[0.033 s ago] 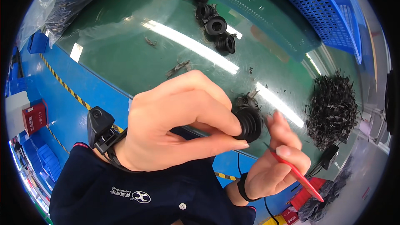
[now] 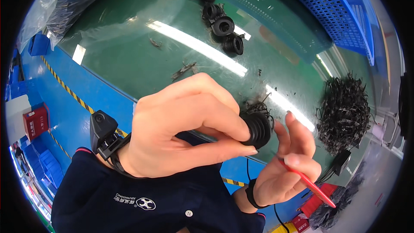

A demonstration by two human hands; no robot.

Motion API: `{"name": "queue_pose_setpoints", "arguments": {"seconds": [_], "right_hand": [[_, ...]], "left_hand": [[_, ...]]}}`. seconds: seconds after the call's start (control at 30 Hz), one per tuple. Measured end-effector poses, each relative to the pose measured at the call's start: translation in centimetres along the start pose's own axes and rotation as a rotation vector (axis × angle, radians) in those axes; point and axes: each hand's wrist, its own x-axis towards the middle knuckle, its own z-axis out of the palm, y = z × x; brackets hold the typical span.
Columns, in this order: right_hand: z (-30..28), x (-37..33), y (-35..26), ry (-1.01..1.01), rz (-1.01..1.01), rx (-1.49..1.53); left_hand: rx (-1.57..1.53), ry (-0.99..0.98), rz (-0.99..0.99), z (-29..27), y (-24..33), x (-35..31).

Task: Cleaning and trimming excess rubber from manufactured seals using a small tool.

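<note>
Fingers of the right hand have uncurled and reach higher beside the black ribbed rubber bellows than in the earlier frame; the left hand and the bellows look unmoved. This bellows, the landmark here, appears over the near edge of a green tabletop; whether it touches the surface cannot be told. The left hand pinches it from its left side between thumb and forefinger. Thin black strands show at its far end. To its lower right, the right hand's thumb presses a slim red hand tool against curled fingers, while two other fingers are spread, close to the bellows' right side.

Farther out, right of the bellows, lies a bushy heap of black trimmings. Well beyond it, toward the upper left, a line of black rubber parts with round openings stretches away. A blue perforated basket stands to its upper right. A few dark scraps lie to its upper left.
</note>
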Motion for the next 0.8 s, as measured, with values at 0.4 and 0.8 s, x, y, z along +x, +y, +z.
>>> {"name": "queue_pose_setpoints", "arguments": {"seconds": [0.4,0.8], "right_hand": [[-0.4,2.0,1.1,-0.199,-0.098,0.052],[-2.5,1.8,-0.7,-0.529,-0.048,-0.109]], "left_hand": [[0.109,-0.069,0.107,-0.8,-0.6,-0.2],[-0.566,0.160,-0.284,-0.4,-1.6,0.1]]}}
